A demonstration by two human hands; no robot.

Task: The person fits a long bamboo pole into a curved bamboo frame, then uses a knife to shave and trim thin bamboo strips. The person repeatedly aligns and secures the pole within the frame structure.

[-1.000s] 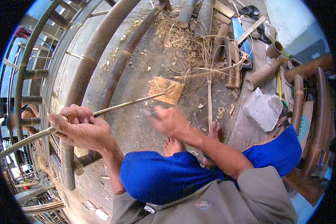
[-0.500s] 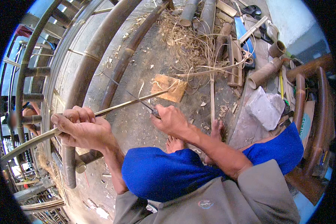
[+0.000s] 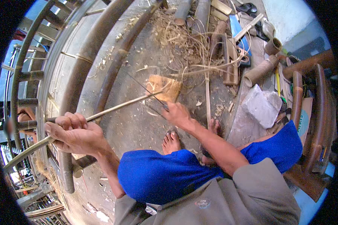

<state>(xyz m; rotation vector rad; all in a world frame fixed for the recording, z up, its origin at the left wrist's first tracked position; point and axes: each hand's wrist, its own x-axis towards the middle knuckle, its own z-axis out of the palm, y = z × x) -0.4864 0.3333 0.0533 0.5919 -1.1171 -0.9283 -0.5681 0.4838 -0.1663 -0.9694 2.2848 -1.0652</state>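
My left hand [image 3: 77, 135] is closed around a long, thin bamboo strip [image 3: 118, 107], which runs from the lower left toward the middle of the view. The strip's far end lies over a rough yellowish wooden block [image 3: 174, 89] on the floor. My right hand [image 3: 178, 114] grips a knife [image 3: 142, 85] by its dark handle. Its slim dark blade points up and left and crosses the strip near that far end. Whether the edge touches the strip cannot be made out.
A bamboo frame [image 3: 79, 75] with thick poles stands at my left. Ahead lies a heap of shavings [image 3: 172, 41]. On the right are a whitish stone block [image 3: 263, 107], bamboo tube pieces [image 3: 261, 71] and a blue handsaw [image 3: 241, 35]. Another person is partly visible at far left.
The knife has moved along the strip toward its far end, with my right hand shifting right and slightly up. My left hand and the strip sit a little lower and further left.
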